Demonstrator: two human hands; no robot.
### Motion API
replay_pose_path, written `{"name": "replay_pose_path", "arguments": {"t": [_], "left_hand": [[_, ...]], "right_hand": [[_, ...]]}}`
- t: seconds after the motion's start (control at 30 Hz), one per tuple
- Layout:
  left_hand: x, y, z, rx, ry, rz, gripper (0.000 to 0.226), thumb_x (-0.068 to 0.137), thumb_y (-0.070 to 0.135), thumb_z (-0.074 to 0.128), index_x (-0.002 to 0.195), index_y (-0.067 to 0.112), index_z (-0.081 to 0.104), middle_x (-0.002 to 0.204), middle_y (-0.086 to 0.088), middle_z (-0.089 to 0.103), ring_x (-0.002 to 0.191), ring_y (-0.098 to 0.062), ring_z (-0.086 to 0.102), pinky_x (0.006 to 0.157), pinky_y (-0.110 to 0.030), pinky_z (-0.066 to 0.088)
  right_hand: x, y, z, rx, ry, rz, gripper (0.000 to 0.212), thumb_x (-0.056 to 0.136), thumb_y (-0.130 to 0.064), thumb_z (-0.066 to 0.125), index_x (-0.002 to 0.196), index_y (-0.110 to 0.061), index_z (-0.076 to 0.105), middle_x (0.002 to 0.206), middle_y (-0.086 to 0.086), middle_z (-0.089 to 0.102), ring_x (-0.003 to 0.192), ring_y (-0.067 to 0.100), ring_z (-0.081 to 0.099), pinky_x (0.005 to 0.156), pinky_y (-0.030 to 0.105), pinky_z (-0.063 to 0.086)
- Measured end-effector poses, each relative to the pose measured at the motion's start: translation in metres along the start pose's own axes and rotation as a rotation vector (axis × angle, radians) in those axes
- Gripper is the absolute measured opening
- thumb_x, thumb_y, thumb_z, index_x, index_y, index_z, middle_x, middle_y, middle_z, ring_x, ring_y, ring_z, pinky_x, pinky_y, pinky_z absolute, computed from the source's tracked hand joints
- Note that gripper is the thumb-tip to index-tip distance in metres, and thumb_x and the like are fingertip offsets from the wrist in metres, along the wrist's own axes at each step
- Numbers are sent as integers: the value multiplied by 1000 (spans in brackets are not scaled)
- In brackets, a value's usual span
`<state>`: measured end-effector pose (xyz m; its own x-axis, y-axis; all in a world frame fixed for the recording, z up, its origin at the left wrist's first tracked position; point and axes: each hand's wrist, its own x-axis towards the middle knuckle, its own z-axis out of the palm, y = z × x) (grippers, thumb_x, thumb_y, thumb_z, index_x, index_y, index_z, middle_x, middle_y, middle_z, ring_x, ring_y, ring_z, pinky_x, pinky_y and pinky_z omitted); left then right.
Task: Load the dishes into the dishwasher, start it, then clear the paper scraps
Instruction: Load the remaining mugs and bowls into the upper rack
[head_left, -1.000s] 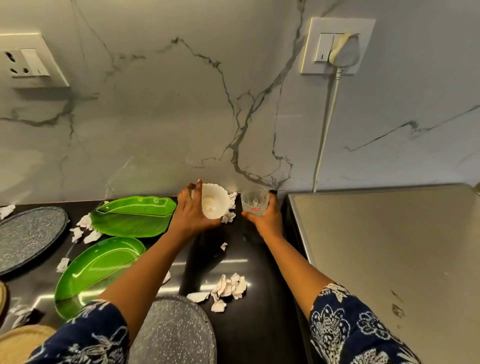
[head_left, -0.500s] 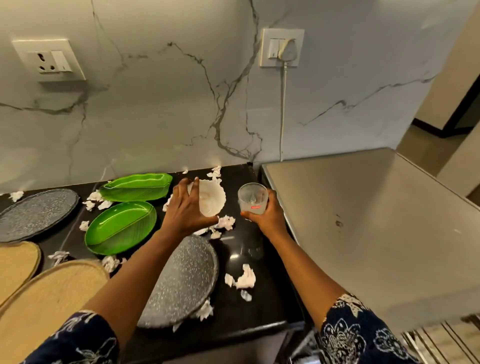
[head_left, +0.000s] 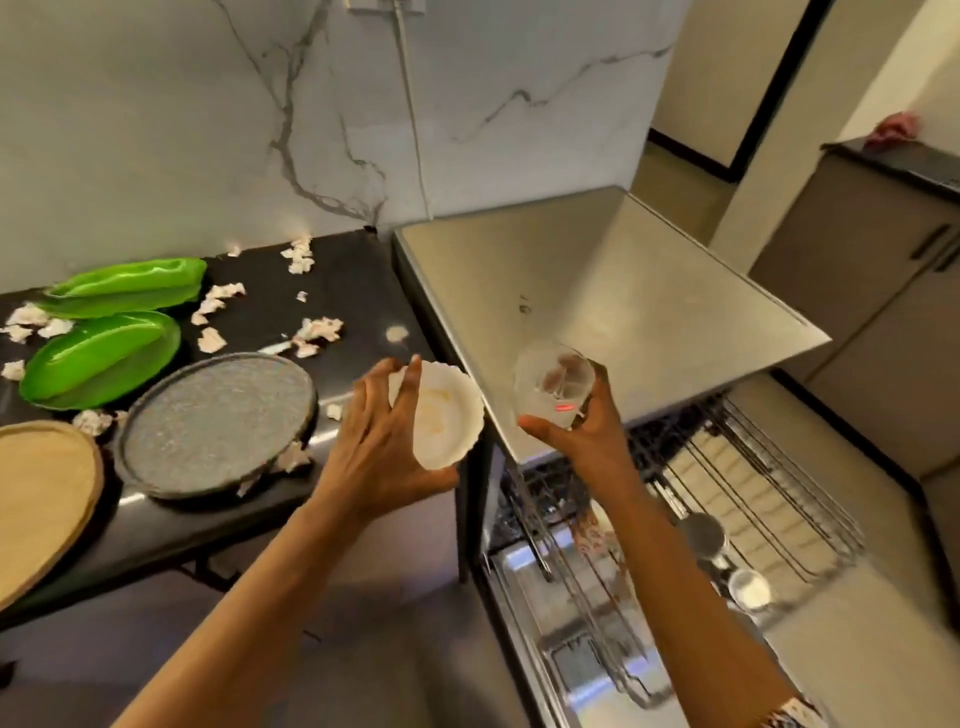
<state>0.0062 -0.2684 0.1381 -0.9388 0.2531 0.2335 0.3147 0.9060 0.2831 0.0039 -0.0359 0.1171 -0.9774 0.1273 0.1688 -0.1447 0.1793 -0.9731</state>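
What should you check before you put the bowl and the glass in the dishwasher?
1. Left hand holds the white bowl: ok.
2. Right hand holds the glass: ok.
3. Dishwasher rack is pulled out: ok.
4. Free room on the rack: ok, bare wires show beyond the steel cup already in it.
5. Bowl is free of food: not ok, a yellowish smear shows inside.
6. Glass is empty: cannot tell, it is blurred.
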Motion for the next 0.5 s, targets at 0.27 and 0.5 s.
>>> {"name": "replay_pose_path", "arguments": {"t": [0.27,0.5], "left_hand": [[-42,104,76,6,-64,142,114,53,68,55,145,6,30,138,-15,31,125,-31,32,104,-41,35],[-90,183,158,19,-207,-2,120,51,70,65,145,6,28,140,-16,33,127,-35,36,102,-46,39]], "right_hand": [[-68,49,-134,-47,30,195,84,51,-39,82,126,-24,47,118,-3,60,106,13,60,83,31,55],[-73,127,-220,-186,-106,362,77,47,-45,83,115,-30,51,112,1,61,102,19,60,84,39,55]]}}
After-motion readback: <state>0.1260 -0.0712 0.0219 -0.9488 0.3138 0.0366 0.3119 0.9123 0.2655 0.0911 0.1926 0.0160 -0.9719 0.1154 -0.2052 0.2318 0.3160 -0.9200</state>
